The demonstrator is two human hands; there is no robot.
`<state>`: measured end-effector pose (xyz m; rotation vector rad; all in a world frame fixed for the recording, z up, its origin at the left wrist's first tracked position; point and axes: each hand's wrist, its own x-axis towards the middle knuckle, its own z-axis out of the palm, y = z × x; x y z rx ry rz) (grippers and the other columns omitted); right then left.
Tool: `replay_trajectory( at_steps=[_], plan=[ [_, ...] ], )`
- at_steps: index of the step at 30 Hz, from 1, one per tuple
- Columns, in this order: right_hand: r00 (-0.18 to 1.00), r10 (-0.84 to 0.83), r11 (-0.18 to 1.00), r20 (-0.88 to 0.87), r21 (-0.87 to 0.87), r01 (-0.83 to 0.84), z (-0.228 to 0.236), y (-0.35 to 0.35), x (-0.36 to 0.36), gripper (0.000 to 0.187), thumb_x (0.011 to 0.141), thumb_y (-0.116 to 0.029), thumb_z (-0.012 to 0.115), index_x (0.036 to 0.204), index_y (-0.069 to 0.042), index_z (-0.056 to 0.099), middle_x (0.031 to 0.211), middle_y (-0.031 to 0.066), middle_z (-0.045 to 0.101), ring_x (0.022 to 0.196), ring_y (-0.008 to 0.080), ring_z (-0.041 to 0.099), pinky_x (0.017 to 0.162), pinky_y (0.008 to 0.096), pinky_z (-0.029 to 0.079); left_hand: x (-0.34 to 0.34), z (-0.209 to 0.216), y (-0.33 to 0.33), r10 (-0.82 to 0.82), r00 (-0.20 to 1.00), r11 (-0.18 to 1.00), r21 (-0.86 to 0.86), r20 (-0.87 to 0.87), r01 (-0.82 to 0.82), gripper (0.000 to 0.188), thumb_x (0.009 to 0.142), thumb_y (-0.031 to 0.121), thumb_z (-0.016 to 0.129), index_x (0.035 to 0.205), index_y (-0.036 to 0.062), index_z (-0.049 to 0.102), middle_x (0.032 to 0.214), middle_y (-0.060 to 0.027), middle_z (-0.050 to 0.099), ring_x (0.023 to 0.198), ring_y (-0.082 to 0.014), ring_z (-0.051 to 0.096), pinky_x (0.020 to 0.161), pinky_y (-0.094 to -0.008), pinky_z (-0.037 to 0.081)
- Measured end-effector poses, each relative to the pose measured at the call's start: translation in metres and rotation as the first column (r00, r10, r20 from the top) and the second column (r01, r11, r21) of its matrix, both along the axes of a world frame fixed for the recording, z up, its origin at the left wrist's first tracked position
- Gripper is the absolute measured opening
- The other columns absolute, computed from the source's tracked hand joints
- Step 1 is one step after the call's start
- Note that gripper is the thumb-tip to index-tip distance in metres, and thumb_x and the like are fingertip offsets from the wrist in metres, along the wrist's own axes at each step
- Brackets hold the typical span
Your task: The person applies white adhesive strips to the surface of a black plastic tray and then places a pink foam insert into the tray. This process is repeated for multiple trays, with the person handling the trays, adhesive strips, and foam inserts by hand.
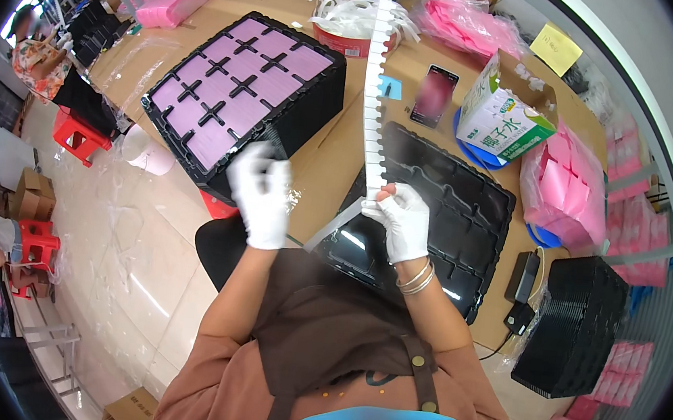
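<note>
My right hand [404, 223], in a white glove with the thumb and a fingertip bare, pinches the lower end of a long white notched strip [375, 92]. The strip runs from the top of the view down to my fingers. A translucent flat strip [333, 227] slants down to the left from the same fingers. Below that hand lies a glossy black moulded plastic tray [466, 214]. My left hand [262, 196], also gloved in white, is raised beside a stack of black trays [315, 99] topped with pinkish-purple sheets [239, 87]; motion smears its fingers.
Around the tabletop [319, 180] stand a green-and-white carton [507, 117], a phone [435, 96], a red tub of white strips [344, 42] and pink bundles [570, 184]. Another black tray stack [572, 326] is at right. Two people sit at far left near red stools [80, 137].
</note>
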<state>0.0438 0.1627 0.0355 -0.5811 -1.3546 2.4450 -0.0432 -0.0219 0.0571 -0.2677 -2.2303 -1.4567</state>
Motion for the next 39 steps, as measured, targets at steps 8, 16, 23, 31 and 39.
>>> replay_trajectory(
  at_steps=[8,16,23,31,39],
  plan=[
    [0.995,-0.09,0.929,-0.042,0.356,0.099,0.009,0.002,0.016,0.004,0.084,0.001,0.062,0.087,0.0,0.061,0.087,0.0054,0.06,0.07,0.0143,0.062,0.06,0.0232,0.053,-0.009,0.008,0.084,-0.764,0.409,0.607,0.772,0.499,0.191,0.023,0.091,0.024,0.065,0.099,0.0029,0.064,0.076,-0.0001,0.063,0.058,-0.0042,0.052,0.048,-0.0176,0.036],
    [0.858,-0.072,0.272,0.508,0.838,-0.473,-0.036,0.129,-0.105,0.009,0.072,-0.007,0.07,0.08,-0.004,0.068,0.101,0.0147,0.062,0.088,0.032,0.063,0.078,0.0383,0.05,-0.037,-0.018,0.06,-0.627,0.568,0.759,0.582,0.533,0.292,0.021,0.093,0.026,0.063,0.092,0.0049,0.065,0.068,0.0018,0.061,0.052,-0.0013,0.051,0.045,-0.0162,0.036],
    [0.963,-0.177,0.205,0.204,0.964,-0.167,-0.029,0.087,-0.097,0.023,0.071,-0.01,0.075,0.092,-0.003,0.068,0.087,0.0103,0.064,0.082,0.0249,0.065,0.073,0.0325,0.052,-0.029,-0.016,0.053,-0.634,0.563,0.753,0.588,0.53,0.295,0.02,0.092,0.022,0.063,0.094,0.0028,0.067,0.075,-0.0017,0.065,0.055,-0.004,0.054,0.049,-0.0176,0.041],
    [0.99,0.07,0.907,0.119,0.405,-0.113,0.0,0.024,-0.023,0.011,0.082,-0.008,0.071,0.088,0.0,0.067,0.075,0.0,0.064,0.067,0.005,0.055,0.061,0.0205,0.045,-0.011,-0.005,0.079,-0.714,0.514,0.668,0.684,0.476,0.293,0.025,0.093,0.023,0.061,0.095,-0.001,0.066,0.075,-0.0039,0.065,0.054,-0.0058,0.056,0.046,-0.0189,0.042],
    [0.99,0.046,0.773,-0.135,0.632,0.051,0.021,0.02,0.006,0.012,0.071,0.005,0.07,0.079,0.0,0.064,0.088,0.0058,0.057,0.077,0.0134,0.059,0.07,0.026,0.049,-0.019,-0.019,0.079,-0.651,0.585,0.702,0.677,0.483,0.222,0.029,0.094,0.028,0.061,0.097,-0.0008,0.065,0.082,-0.0083,0.068,0.057,-0.0067,0.059,0.048,-0.019,0.045]
  ],
)
